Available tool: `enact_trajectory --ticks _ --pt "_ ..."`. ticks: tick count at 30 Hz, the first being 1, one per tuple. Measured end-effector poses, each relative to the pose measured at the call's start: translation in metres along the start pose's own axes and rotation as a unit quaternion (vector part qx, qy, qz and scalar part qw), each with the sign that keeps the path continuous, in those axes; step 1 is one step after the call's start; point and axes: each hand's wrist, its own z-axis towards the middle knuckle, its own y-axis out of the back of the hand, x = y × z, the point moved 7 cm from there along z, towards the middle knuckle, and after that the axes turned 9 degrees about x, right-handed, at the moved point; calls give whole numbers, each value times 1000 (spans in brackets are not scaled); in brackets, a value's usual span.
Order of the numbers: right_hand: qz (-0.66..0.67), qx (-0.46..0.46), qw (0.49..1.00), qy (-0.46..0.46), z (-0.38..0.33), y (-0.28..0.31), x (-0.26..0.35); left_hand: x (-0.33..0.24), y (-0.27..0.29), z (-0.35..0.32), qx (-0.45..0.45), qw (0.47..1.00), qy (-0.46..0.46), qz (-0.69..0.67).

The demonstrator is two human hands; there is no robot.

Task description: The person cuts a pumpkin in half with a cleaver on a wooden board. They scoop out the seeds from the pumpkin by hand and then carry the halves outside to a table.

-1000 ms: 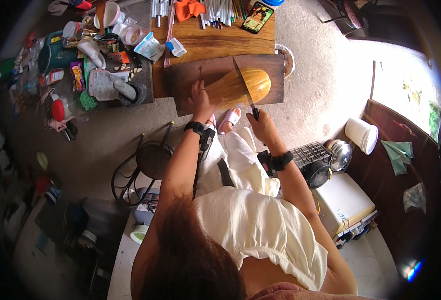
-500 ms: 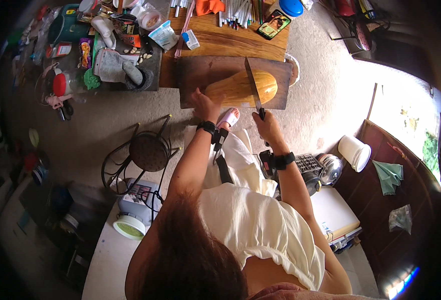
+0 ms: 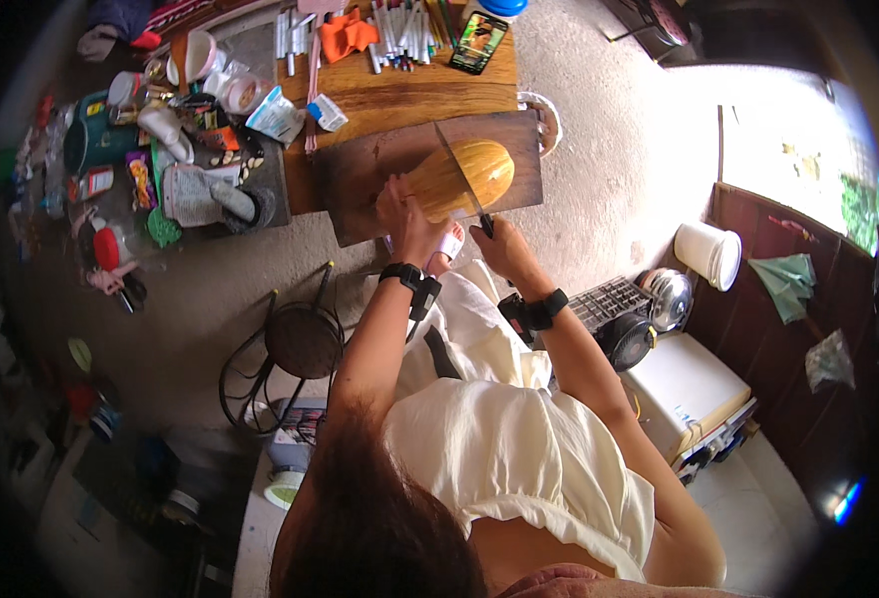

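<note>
A large oblong yellow-orange fruit (image 3: pixel 491 171), like a squash or a papaya, lies on a dark wooden cutting board (image 3: pixel 359 164). My left hand (image 3: pixel 406 217) grips its left end, with the fingers curved round it. In my right hand (image 3: pixel 509 251) is the black handle of a long knife (image 3: pixel 466 179), the fist closed about it. The blade lies slantwise across the fruit, its tip pointing to the far left. Whether the edge has gone into the skin, I cannot tell.
Beyond the board, the wooden table (image 3: pixel 409 95) holds markers (image 3: pixel 409 35), an orange cloth (image 3: pixel 348 36) and a phone (image 3: pixel 480 42). A stone mortar (image 3: pixel 260 209) stands left among jars and packets. A round stool (image 3: pixel 304 339) is at the left; a white bucket (image 3: pixel 706 255) is at the right.
The view has shifted, so the table sits further left and turned. My left hand has closed more firmly on the fruit's near left end. The knife stays across the fruit, now slanting more.
</note>
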Motion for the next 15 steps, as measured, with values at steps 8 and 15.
enact_trajectory --ticks 8,15 --pt "-20 7 1000 15 -2 4 13 -16 -47 15 56 986 4 159" --pt "10 45 999 23 -13 10 32 -7 -47 8 56 979 10 195"
